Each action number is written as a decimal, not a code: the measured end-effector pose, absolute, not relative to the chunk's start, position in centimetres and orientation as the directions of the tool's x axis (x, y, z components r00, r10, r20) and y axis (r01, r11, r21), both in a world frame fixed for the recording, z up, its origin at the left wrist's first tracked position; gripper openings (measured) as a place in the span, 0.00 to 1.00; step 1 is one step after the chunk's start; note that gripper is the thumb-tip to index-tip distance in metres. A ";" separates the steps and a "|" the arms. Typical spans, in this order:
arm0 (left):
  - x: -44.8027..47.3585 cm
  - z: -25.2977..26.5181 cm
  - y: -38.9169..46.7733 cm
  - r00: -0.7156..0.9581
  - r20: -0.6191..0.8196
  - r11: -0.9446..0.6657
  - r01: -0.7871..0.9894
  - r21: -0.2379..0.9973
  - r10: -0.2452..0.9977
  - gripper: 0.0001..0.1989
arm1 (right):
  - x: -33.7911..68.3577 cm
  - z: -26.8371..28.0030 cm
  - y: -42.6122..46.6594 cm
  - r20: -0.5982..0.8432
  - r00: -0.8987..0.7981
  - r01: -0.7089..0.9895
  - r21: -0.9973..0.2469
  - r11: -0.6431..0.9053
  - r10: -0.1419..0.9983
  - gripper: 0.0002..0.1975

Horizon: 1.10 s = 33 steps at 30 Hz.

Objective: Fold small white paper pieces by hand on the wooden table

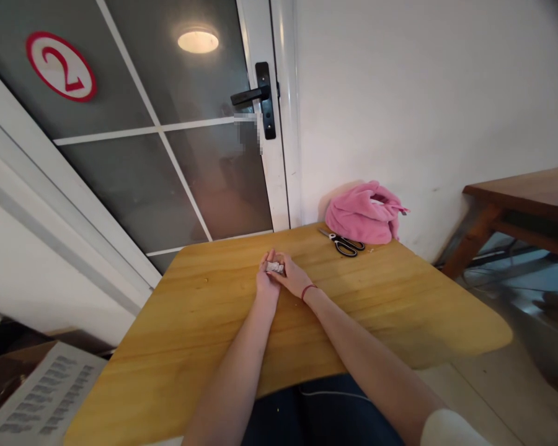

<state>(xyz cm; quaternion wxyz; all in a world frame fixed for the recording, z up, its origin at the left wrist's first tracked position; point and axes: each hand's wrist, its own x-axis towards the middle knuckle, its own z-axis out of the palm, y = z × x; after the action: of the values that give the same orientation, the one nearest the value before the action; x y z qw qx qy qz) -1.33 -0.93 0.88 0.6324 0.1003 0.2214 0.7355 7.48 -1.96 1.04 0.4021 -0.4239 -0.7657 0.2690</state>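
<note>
A small white crumpled piece (275, 267), perhaps paper or wrapper, lies between my two hands above the middle of the wooden table. Beneath and to the left of it, my left hand (266, 280) is cupped with the fingers curled round it. From the right, my right hand (296, 277) presses on the same piece with thumb and fingers, a red string round its wrist. The fingers overlap, so part of the piece is hidden. Black-handled scissors (346, 246) rest on the table beyond my right hand.
A pink plush cloth bundle (365, 212) sits at the table's (204, 322) back right corner against the wall. A glass-paned door (223, 179) stands behind the table. Another wooden table (530, 189) is at the right, and a box with a printed sheet (46, 390) at the lower left.
</note>
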 end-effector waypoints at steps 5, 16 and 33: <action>-1.4 0.8 -1.1 -0.089 -0.184 0.001 -0.898 0.439 0.979 0.10 | 7.4 0.9 -1.9 0.428 -0.403 0.444 -0.682 0.582 0.809 0.16; -3.8 0.6 -0.1 -0.171 -0.294 -0.090 -0.958 0.272 0.940 0.12 | 7.6 1.2 -2.0 0.508 -0.369 0.464 -0.626 0.627 0.779 0.14; -0.8 0.2 -1.1 -0.068 -0.270 0.063 -0.891 0.450 0.960 0.06 | 7.8 0.6 -1.0 0.442 -0.375 0.646 -0.505 0.572 0.815 0.15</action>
<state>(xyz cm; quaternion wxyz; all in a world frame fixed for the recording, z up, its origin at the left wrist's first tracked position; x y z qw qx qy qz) -0.76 -1.07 0.19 0.6794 0.0657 0.2644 0.6813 7.76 -1.00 0.59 0.3376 -0.4456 -0.8198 0.1246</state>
